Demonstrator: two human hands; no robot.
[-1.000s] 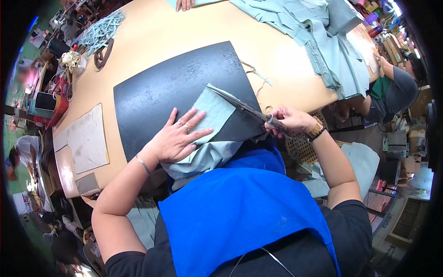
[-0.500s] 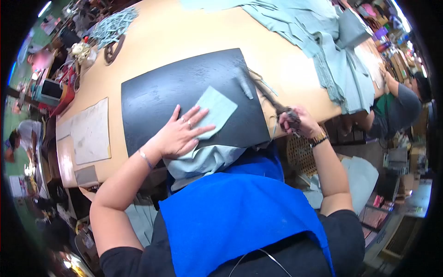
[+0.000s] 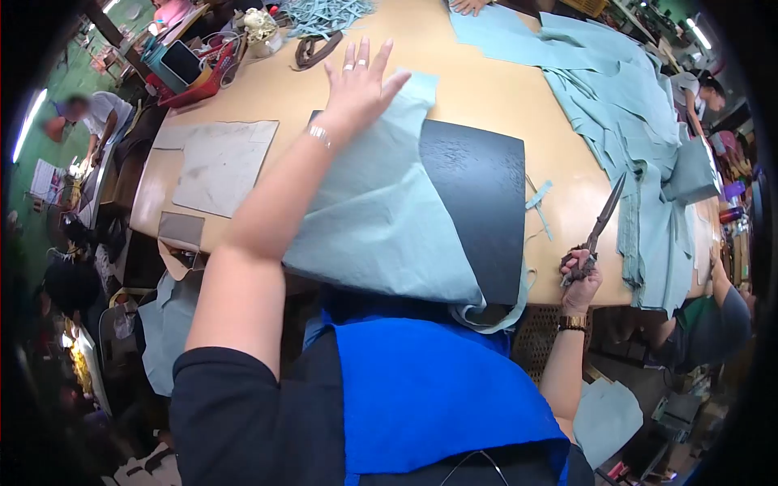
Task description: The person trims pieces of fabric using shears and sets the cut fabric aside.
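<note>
My left hand (image 3: 361,91) is stretched forward, palm down, with its fingers spread. Under its thumb side is the narrow upper end of a pale blue-green sheet of material (image 3: 385,215), which looks like leather or fabric. The sheet widens toward me and covers the left part of a black board (image 3: 484,178). Off to the right, my right hand (image 3: 579,275) is closed around the wrapped handles of a pair of scissors (image 3: 604,215). Their blades point away from me, apart from the sheet. Thin offcut strips (image 3: 538,198) lie by the board's right edge.
A grey pattern piece (image 3: 223,166) lies at left on the wooden table (image 3: 478,89). Piled blue-green sheets (image 3: 616,105) and a block (image 3: 693,172) cover the right side. A red basket (image 3: 198,89) and a heap of strips (image 3: 328,14) stand at the back left. Other people are nearby.
My left hand has moved from the board to farther forward. The sheet now spreads large across the board. My right hand, with the scissors, has moved away from the board's edge. The view has shifted.
</note>
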